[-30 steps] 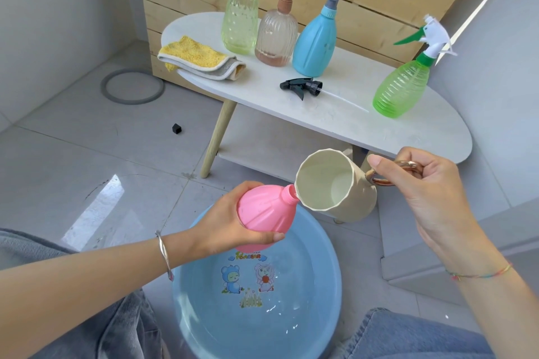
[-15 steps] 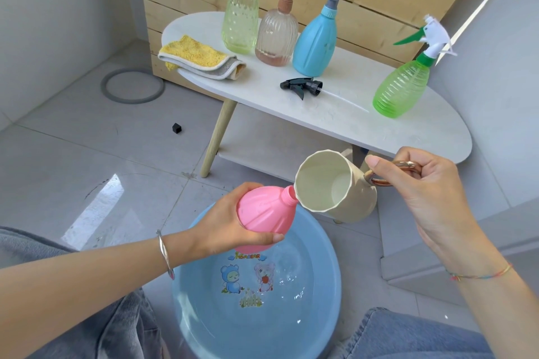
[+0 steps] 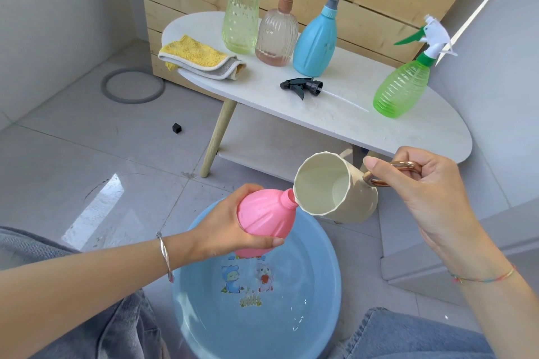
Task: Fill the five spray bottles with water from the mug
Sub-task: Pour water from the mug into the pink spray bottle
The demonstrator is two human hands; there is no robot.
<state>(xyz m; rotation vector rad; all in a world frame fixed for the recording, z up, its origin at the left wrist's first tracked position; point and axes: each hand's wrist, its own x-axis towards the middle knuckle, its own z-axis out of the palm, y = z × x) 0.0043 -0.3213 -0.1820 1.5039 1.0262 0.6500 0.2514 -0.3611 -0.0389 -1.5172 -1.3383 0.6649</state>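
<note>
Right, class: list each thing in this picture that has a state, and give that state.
Pink bottle: uncapped, tilted, gripped by left hand.
Mug: tipped at that bottle's mouth, right hand holding its handle.
Black spray head: off, lying on table.
Pale green bottle, clear bottle, blue bottle, green bottle: capped, standing.
Basin: holds water.
Cloth: folded.

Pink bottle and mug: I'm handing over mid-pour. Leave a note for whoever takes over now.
Left hand grips the pink bottle, tilted over the blue basin, neck open.
Right hand holds the cream mug by its handle, rim tipped at that neck.
On the table: pale green bottle, clear bottle, blue bottle, bright green bottle, all capped; fill levels unclear. Black spray head lies loose.
Left: finish the pour, screw on the head, check the others.
</note>
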